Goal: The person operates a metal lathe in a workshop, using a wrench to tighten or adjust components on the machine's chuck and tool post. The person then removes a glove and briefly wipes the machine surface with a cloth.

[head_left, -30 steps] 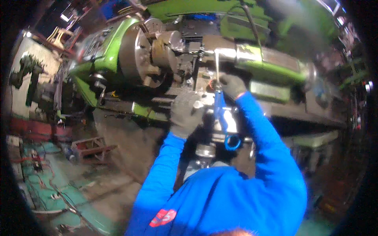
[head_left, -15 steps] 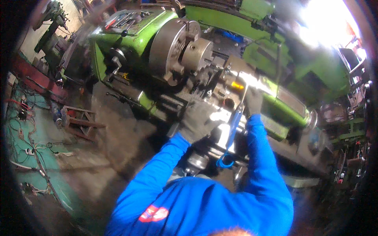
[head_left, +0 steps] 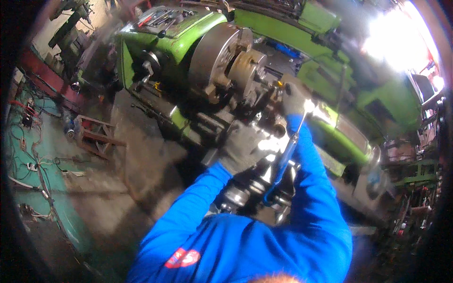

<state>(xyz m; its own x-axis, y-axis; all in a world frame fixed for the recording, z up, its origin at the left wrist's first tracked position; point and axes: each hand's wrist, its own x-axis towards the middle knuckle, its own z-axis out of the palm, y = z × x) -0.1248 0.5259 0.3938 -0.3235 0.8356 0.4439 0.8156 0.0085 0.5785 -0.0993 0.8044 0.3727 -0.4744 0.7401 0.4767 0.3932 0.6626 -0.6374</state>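
I stand at a green lathe with a large round chuck (head_left: 214, 61), which grips a thick metal disc (head_left: 247, 70). My left hand (head_left: 243, 147), in a grey glove, is curled over the carriage controls in front of the chuck; what lies under its fingers is hidden. Farther right, my gloved right hand (head_left: 295, 96) reaches across the carriage beside the disc. A small yellow thing (head_left: 281, 84) shows at its fingertips, mostly covered. A blue-handled tool (head_left: 284, 162) with a thin metal rod slants up between my forearms, touched by neither hand.
Several hand tools (head_left: 158, 18) lie on the green headstock at the upper left. The tailstock handwheel (head_left: 375, 154) stands at the right. On the left are a rusty metal stand (head_left: 99, 137) and loose cables (head_left: 40, 174) on the green floor. A bright light glares at the upper right.
My right hand has moved forward and toward the chuck, and the yellow thing has shifted with it. My left hand stays on the carriage. The whole view has shifted slightly.
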